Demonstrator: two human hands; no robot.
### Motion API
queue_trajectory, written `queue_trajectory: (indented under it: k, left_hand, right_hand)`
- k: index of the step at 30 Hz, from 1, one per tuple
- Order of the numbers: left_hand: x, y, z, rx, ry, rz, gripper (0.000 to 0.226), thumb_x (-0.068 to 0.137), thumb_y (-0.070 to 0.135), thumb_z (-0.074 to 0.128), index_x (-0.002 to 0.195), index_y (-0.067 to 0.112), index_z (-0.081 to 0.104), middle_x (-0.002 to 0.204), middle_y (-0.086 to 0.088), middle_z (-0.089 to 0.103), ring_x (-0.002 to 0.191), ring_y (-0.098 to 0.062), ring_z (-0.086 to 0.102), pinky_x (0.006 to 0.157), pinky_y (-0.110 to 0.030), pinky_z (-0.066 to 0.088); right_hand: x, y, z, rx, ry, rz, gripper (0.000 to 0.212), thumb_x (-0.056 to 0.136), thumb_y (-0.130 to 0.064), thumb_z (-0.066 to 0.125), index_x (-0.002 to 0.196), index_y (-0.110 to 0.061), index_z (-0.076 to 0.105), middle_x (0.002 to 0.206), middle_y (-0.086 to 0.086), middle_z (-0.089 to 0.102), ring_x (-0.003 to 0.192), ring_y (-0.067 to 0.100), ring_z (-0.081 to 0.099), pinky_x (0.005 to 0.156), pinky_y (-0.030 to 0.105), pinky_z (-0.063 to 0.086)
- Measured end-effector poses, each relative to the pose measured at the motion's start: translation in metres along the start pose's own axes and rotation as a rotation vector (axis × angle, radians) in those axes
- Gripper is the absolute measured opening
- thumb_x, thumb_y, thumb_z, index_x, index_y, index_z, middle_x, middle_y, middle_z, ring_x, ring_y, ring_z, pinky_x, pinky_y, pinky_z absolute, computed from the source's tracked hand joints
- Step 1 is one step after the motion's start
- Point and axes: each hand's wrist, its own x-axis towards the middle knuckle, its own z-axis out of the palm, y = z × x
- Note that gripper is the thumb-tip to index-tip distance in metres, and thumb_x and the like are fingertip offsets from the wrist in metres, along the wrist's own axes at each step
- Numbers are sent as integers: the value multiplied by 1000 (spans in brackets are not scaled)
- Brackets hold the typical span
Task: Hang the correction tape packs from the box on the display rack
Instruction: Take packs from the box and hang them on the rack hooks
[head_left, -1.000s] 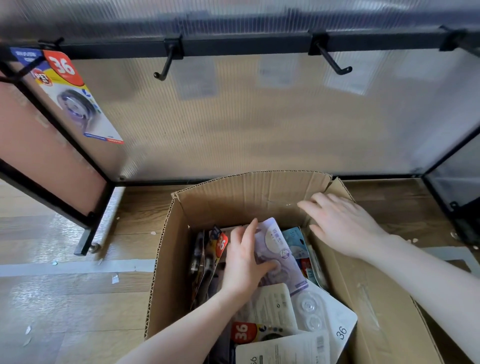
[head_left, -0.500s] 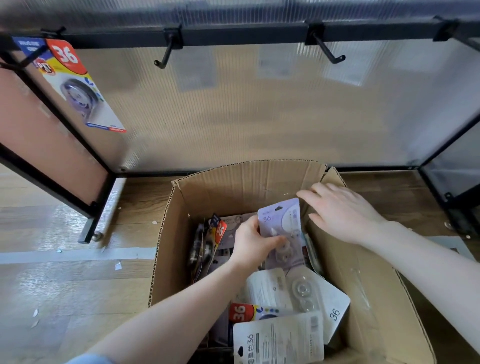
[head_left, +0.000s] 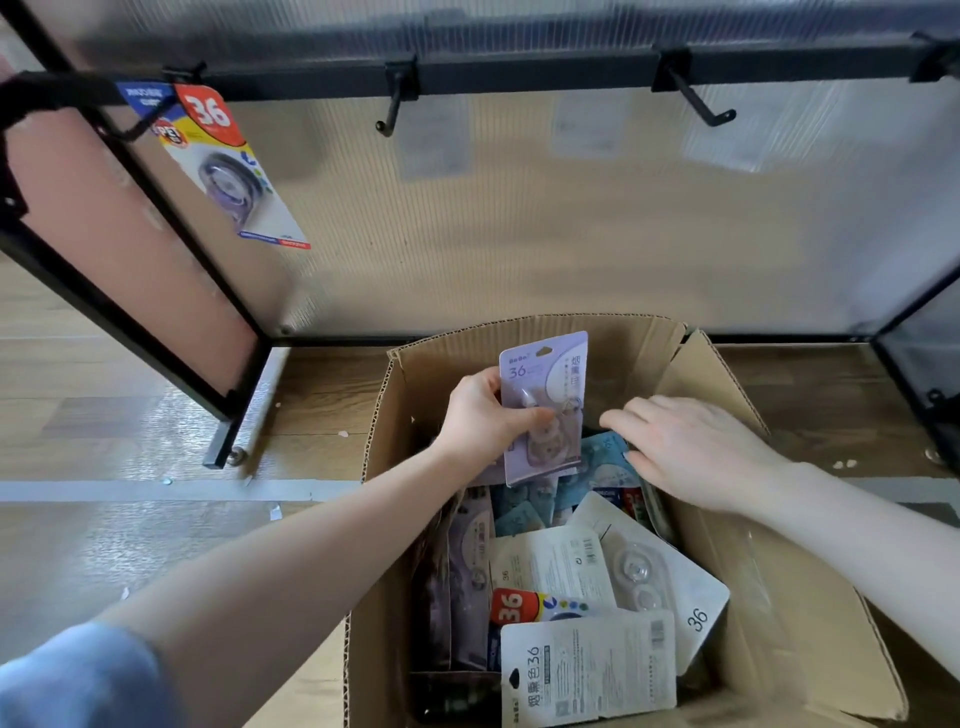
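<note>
Fingers (head_left: 530, 415) pinch lilac pack (head_left: 545, 405) above box rim (head_left: 524, 330).

Packs (head_left: 587, 670) in box (head_left: 779, 639) (rack (head_left: 519, 78) behind, one pack (head_left: 228, 166) hung left).

A wooden floor (head_left: 104, 415) spreads out left of the left hand (head_left: 483, 415) and right of the right hand (head_left: 691, 447). A pale strip of tape (head_left: 156, 490) runs across it, left of the left hand. Small white scraps (head_left: 274, 512) lie near that strip. A few pale flecks (head_left: 844, 463) lie right of the right hand.
</note>
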Motion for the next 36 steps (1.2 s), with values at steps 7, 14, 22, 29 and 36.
queue_trajectory:
  k: [7,14,22,29,36]
  left_hand:
    - [-6,8,-28,-3,43,47,26,71,3,80,91,12,67,90,1,73,83,-14,70,74,-34,60]
    - [-13,7,-41,58,68,99,26,71,3,79,86,19,64,87,3,70,80,-14,68,69,-31,58]
    - [-13,0,-42,125,41,79,39,69,8,83,103,4,65,102,-7,71,93,-24,69,77,-42,58]
    - [-12,-6,-43,156,28,75,39,70,12,82,105,8,66,100,-1,71,88,-13,66,82,-33,55]
    - [-11,-8,-43,156,-3,79,38,72,11,81,107,10,65,101,2,70,89,-10,64,79,-27,55]
  right_hand:
    - [0,-18,19,-34,87,-112,40,59,-21,82,95,-17,65,72,-2,57,62,18,59,52,29,50]
    - [-7,-50,37,-18,17,-300,39,56,-22,82,92,-14,65,70,-1,59,59,19,60,49,29,51]
    - [-16,-84,40,127,-192,-410,28,92,-23,48,119,-17,53,101,1,59,94,21,59,76,37,51]
    - [-10,-90,47,187,-402,-389,29,97,-31,34,110,-20,59,100,-3,63,95,15,59,84,33,50]
    - [-5,-90,46,334,-601,-299,13,88,-37,58,81,-26,56,77,-13,54,68,0,47,66,22,46]
